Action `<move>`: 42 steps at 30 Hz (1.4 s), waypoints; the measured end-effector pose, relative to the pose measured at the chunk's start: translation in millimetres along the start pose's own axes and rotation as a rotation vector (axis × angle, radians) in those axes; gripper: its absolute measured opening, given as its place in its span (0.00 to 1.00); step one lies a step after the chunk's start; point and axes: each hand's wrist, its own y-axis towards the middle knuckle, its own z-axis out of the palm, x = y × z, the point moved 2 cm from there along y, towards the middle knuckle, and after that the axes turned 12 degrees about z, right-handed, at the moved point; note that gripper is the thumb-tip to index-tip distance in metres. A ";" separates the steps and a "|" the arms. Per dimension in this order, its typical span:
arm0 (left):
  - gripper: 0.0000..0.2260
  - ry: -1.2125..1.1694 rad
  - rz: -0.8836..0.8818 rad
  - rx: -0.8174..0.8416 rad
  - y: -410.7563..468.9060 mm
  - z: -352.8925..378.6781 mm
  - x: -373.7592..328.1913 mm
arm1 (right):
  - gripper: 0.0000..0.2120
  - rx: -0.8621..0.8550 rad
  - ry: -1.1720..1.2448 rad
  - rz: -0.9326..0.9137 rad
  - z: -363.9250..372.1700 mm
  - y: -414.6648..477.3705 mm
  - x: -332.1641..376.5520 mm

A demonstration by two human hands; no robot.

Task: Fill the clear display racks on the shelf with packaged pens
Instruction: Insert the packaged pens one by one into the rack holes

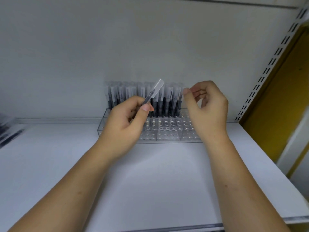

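Clear-wrapped pen (153,93) slants up-right.

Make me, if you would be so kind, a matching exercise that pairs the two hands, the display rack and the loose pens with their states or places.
Column one:
1. left hand
2. right hand
3. clear display rack
4. loose dark pens

Column two:
A. back rows filled, front holes empty
B. lying at the far left edge of the shelf
C. grips a packaged pen
D. holds nothing, fingers loosely curled

Pairs: 1-C, 2-D, 3-A, 4-B.
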 end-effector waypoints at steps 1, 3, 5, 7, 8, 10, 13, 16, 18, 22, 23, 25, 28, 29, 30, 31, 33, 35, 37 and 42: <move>0.07 0.057 0.013 0.011 -1.4 0.0 0.2 | 0.04 0.064 0.041 -0.002 1.9 -2.3 2.0; 0.07 0.163 0.045 0.022 -2.5 -0.2 -0.6 | 0.05 0.257 0.135 0.059 6.9 -8.5 5.6; 0.08 0.237 0.071 0.031 -2.3 0.1 -2.5 | 0.06 0.440 0.188 0.122 11.2 -14.4 9.1; 0.07 0.286 0.101 0.053 -2.1 0.5 -4.6 | 0.04 0.554 0.222 0.150 13.8 -17.7 11.4; 0.07 0.308 0.123 0.070 -2.3 0.8 -5.7 | 0.04 0.595 0.258 0.158 14.9 -18.7 12.3; 0.07 0.330 0.162 0.105 -2.8 2.6 -6.4 | 0.05 0.654 0.313 0.165 16.6 -19.8 12.4; 0.07 0.333 0.185 0.153 -2.5 5.1 -3.7 | 0.05 0.671 0.316 0.171 18.0 -19.8 11.0; 0.08 0.343 0.188 0.182 -2.5 5.5 -1.2 | 0.06 0.673 0.346 0.169 20.1 -21.3 11.2; 0.08 0.351 0.190 0.193 -3.2 5.3 -0.7 | 0.05 0.673 0.373 0.173 21.8 -23.0 13.6; 0.08 0.401 0.184 0.253 -3.6 5.3 -0.3 | 0.03 0.561 0.413 0.161 17.3 -17.6 14.7; 0.09 0.417 0.183 0.272 -3.6 4.9 -0.2 | 0.03 0.509 0.420 0.150 14.7 -14.5 14.5; 0.13 0.445 0.185 0.310 -3.9 4.3 0.2 | 0.04 0.382 0.434 0.139 8.7 -7.5 13.3; 0.18 0.505 0.182 0.378 -5.8 4.0 1.3 | 0.06 0.152 0.413 0.116 -0.6 2.9 7.3; 0.19 0.521 0.180 0.393 -6.3 3.9 1.5 | 0.06 0.081 0.385 0.097 -3.6 5.9 4.5; 0.19 0.534 0.178 0.403 -6.9 3.8 1.3 | 0.07 0.016 0.343 0.071 -6.3 8.3 2.0; 0.19 0.544 0.175 0.410 -7.4 3.7 1.2 | 0.07 -0.037 0.289 0.045 -8.2 10.0 -0.7; 0.19 0.553 0.172 0.417 -7.6 3.6 1.1 | 0.07 -0.098 0.186 0.020 -9.5 11.7 -5.5; 0.19 0.556 0.164 0.419 -7.5 3.3 1.6 | 0.06 -0.112 0.110 0.025 -7.9 12.2 -9.8; 0.20 0.563 0.161 0.420 -7.2 3.4 1.8 | 0.06 -0.102 0.063 0.036 -6.0 13.4 -13.3; 0.20 0.579 0.152 0.426 -7.7 4.2 1.5 | 0.06 -0.051 0.000 0.063 -0.3 16.1 -19.8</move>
